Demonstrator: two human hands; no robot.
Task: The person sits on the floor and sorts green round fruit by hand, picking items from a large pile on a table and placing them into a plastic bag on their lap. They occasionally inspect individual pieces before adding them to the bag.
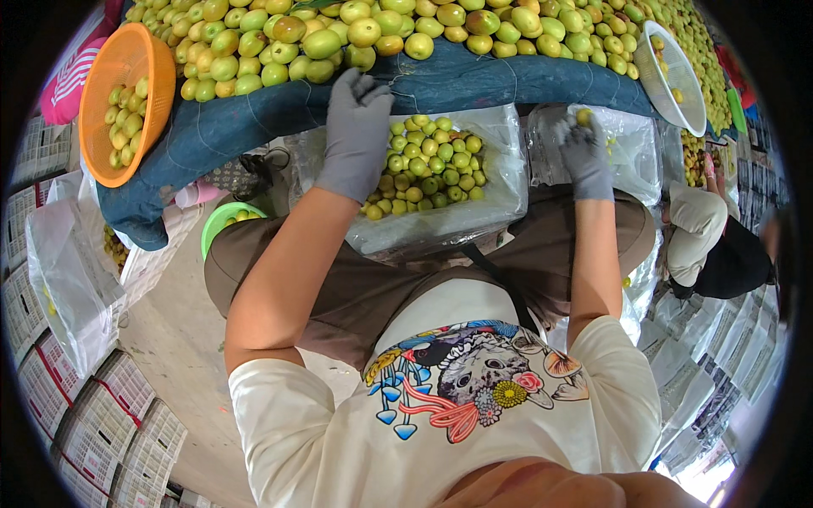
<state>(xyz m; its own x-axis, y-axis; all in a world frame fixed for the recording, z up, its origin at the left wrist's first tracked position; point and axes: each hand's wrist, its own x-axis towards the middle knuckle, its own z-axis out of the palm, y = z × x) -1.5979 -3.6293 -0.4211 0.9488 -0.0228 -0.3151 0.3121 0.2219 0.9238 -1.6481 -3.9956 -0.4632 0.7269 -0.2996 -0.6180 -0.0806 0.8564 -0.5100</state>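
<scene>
My left hand [359,130], in a grey glove, hovers at the edge of a large heap of yellow-green jujubes [322,44]. Its fingertips are beside a fruit at the heap's front; the palm side is hidden. Below it, a crate lined with clear plastic [432,232] stands between my knees, with many small green jujubes [438,159] inside. On the right, my gloved right hand [584,155] has a jujube [584,116] at its fingertips. That hand is over a second plastic-lined container [632,149], where a few fruits show.
A padded dark blue cloth [457,79] borders the heap. An orange basket [162,82] and a white basket [689,95] sit at its ends. Beside my left knee is a green basin [208,228]. Stacked crates [95,438] line the left; another person [705,241] is at right.
</scene>
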